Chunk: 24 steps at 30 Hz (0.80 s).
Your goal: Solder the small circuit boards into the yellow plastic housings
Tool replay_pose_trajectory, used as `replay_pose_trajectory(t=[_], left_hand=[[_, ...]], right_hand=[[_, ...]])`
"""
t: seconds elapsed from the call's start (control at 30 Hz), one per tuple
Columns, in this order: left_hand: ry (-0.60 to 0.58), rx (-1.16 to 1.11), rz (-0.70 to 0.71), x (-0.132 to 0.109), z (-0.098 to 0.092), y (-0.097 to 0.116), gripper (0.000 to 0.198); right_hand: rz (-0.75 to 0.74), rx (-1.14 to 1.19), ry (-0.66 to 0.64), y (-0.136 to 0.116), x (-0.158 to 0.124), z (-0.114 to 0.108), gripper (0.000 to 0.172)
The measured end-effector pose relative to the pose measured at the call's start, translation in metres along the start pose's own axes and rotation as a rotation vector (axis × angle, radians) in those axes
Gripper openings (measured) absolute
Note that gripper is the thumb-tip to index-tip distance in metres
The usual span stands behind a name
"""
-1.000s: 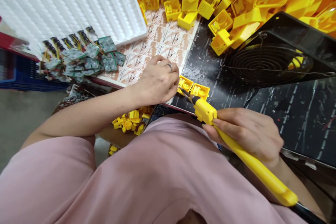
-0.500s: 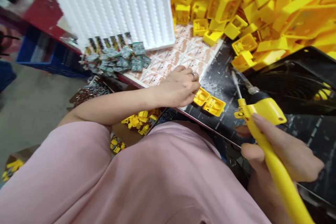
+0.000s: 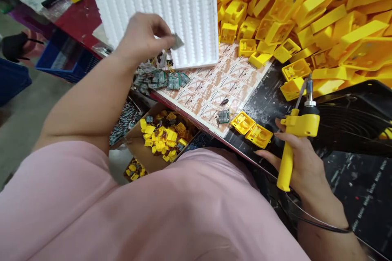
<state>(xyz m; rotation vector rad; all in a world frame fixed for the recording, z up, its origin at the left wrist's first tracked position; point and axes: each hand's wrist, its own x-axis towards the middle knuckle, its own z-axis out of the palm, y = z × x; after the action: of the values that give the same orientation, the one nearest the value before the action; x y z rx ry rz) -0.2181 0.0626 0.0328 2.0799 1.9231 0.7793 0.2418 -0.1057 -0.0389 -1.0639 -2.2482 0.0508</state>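
My left hand (image 3: 145, 34) is raised in front of the white foam sheet, finger and thumb pinching a small grey circuit board (image 3: 178, 41). Just below it lies a pile of circuit boards (image 3: 159, 78) with wires. In my right hand (image 3: 309, 167) is a yellow soldering gun (image 3: 286, 163), its metal tip pointing away from me. By my right fingertips an opened yellow case (image 3: 259, 136) lies at the table edge, in two halves side by side. A loose circuit board (image 3: 223, 117) sits left of it, with a thin wire running toward the case.
A large heap of yellow cases (image 3: 275, 28) fills the back right. The ridged white foam sheet (image 3: 196, 16) stands at the back left. A black fan-like housing (image 3: 355, 110) is at right. Below the table, a cardboard box (image 3: 134, 147) holds yellow parts. A small black piece (image 3: 224, 101) lies on the patterned paper.
My left hand has left the yellow case, moved up and left to the board pile, and now pinches a board. The soldering gun has tilted more upright and its handle end has swung left.
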Motion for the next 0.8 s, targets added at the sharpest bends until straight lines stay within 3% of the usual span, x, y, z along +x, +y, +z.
replay_pose_trajectory(t=[0.1, 0.17, 0.23, 0.3, 0.37, 0.4, 0.47, 0.53, 0.6, 0.67, 0.73, 0.8], left_hand=[[0.092, -0.356, 0.062, 0.016, -0.013, 0.014, 0.068], [-0.026, -0.316, 0.161, 0.023, -0.019, 0.039, 0.078], [-0.26, -0.124, 0.324, 0.027, -0.02, 0.073, 0.087], [-0.473, -0.011, 0.481, 0.023, -0.011, 0.112, 0.064], [-0.699, 0.168, 0.646, 0.008, 0.007, 0.148, 0.016], [-0.782, 0.273, 0.767, -0.003, 0.018, 0.161, 0.015], [-0.826, 0.51, 1.015, -0.029, 0.038, 0.176, 0.03], [-0.789, 0.404, 1.192, -0.05, 0.053, 0.173, 0.025], [-0.644, 0.142, 1.122, -0.06, 0.061, 0.159, 0.035], [-0.499, -0.049, 0.833, -0.061, 0.064, 0.143, 0.04], [-0.451, -0.091, 0.541, -0.058, 0.067, 0.13, 0.039], [-0.423, -0.05, 0.387, -0.059, 0.07, 0.121, 0.043]], right_hand=[[0.07, 0.067, 0.011, -0.003, 0.001, 0.009, 0.066], [0.071, 0.061, 0.053, -0.007, 0.004, 0.014, 0.068], [0.069, 0.035, 0.085, -0.011, 0.008, 0.018, 0.066], [0.074, 0.024, 0.065, -0.016, 0.011, 0.022, 0.059], [0.085, 0.038, 0.027, -0.021, 0.012, 0.022, 0.057], [0.098, 0.054, 0.025, -0.024, 0.011, 0.02, 0.059], [0.134, 0.084, 0.07, -0.03, 0.009, 0.013, 0.064], [0.135, 0.067, 0.13, -0.034, 0.006, 0.002, 0.059], [0.075, -0.011, 0.159, -0.036, 0.005, -0.009, 0.045], [0.005, -0.077, 0.165, -0.035, 0.005, -0.018, 0.03], [-0.029, -0.098, 0.175, -0.034, 0.005, -0.023, 0.017], [-0.052, -0.095, 0.184, -0.032, 0.005, -0.025, 0.01]])
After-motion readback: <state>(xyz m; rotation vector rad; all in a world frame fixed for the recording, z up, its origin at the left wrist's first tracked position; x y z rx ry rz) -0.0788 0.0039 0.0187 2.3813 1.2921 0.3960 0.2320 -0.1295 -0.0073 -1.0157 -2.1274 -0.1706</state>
